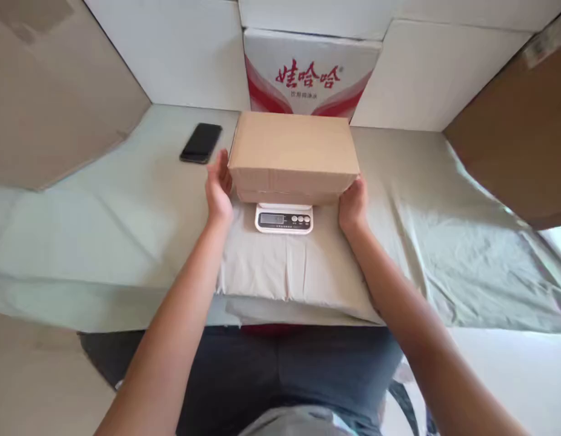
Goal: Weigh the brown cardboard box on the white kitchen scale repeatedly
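Note:
A closed brown cardboard box (295, 145) is between my two hands, over a white digital kitchen scale (284, 229). My left hand (219, 188) is against the box's left side, its fingers partly curled along the edge. Gripping the lower right front corner is my right hand (354, 201), with its fingertips hidden by the cardboard. The scale's display and buttons show in front of the box, while its plate is mostly covered. I cannot tell whether the box rests fully on the plate. The digits are too blurred to read.
A black smartphone (201, 143) lies on the pale cloth (126, 230), left of the box. Behind stands a white carton with red lettering (310, 75), between other white cartons. Large brown cardboard panels rise at the left (62, 91) and right (521, 133).

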`<action>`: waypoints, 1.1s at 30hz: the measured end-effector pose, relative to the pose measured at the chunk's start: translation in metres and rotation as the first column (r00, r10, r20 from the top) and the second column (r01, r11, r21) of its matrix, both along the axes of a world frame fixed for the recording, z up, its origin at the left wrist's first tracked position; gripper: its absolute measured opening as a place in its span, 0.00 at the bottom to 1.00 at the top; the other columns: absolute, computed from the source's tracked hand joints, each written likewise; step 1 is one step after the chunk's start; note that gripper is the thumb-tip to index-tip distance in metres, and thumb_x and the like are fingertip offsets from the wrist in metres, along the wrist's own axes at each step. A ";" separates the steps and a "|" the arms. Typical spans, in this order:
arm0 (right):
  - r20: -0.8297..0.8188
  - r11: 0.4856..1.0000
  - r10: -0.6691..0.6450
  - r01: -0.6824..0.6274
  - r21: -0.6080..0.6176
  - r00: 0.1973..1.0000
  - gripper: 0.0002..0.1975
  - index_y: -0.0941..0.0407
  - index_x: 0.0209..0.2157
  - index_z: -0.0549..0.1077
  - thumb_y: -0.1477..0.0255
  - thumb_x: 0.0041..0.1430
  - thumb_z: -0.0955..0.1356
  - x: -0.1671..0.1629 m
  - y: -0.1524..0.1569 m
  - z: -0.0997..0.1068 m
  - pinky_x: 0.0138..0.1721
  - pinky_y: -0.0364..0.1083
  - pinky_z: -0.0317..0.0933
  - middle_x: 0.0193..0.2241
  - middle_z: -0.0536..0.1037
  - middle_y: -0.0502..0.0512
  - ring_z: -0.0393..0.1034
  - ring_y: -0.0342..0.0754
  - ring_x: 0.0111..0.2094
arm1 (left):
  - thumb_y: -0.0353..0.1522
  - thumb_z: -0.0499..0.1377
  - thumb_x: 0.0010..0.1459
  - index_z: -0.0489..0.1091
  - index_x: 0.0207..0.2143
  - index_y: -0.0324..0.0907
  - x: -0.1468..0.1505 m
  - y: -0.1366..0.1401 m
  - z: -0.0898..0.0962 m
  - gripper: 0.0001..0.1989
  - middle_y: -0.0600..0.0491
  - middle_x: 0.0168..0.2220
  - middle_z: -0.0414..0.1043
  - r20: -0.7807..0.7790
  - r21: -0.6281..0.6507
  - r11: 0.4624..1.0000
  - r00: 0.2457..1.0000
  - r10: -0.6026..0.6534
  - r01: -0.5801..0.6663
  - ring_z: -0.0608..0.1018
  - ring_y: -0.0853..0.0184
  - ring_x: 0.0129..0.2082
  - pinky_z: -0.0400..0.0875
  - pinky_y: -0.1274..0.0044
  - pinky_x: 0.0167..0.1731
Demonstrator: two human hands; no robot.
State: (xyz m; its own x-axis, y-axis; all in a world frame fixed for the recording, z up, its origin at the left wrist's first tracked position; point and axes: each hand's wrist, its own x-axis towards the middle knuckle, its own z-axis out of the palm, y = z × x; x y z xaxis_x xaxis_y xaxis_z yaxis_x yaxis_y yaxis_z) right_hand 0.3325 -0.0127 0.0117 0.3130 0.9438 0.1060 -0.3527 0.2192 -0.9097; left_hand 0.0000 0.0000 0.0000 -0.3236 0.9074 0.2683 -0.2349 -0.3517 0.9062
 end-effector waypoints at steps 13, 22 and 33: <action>0.066 1.000 0.003 -0.004 0.015 0.998 0.26 0.44 0.54 0.79 0.46 0.60 0.73 0.000 0.000 -0.003 0.86 0.66 0.56 0.67 0.84 0.50 0.70 0.61 0.79 | 0.76 0.55 0.62 0.84 0.65 0.59 -0.001 0.005 -0.011 0.46 0.54 0.79 0.72 -0.029 0.031 1.000 1.000 -0.001 0.002 0.66 0.51 0.84 0.58 0.60 0.84; 0.083 1.000 0.002 -0.004 0.016 0.997 0.26 0.46 0.54 0.78 0.46 0.61 0.72 0.000 -0.002 -0.001 0.85 0.66 0.58 0.66 0.84 0.52 0.71 0.61 0.78 | 0.75 0.54 0.64 0.83 0.67 0.58 -0.003 0.006 -0.013 0.46 0.52 0.79 0.72 -0.044 0.050 0.999 0.999 -0.006 0.008 0.67 0.49 0.83 0.60 0.59 0.84; 0.010 1.000 0.003 -0.003 -0.010 1.000 0.29 0.46 0.55 0.79 0.46 0.56 0.74 -0.004 -0.006 0.006 0.87 0.66 0.55 0.67 0.84 0.52 0.68 0.63 0.80 | 0.76 0.54 0.63 0.82 0.67 0.58 0.001 0.004 -0.009 0.47 0.54 0.80 0.70 -0.058 0.027 1.000 0.998 -0.010 0.012 0.63 0.50 0.86 0.56 0.59 0.85</action>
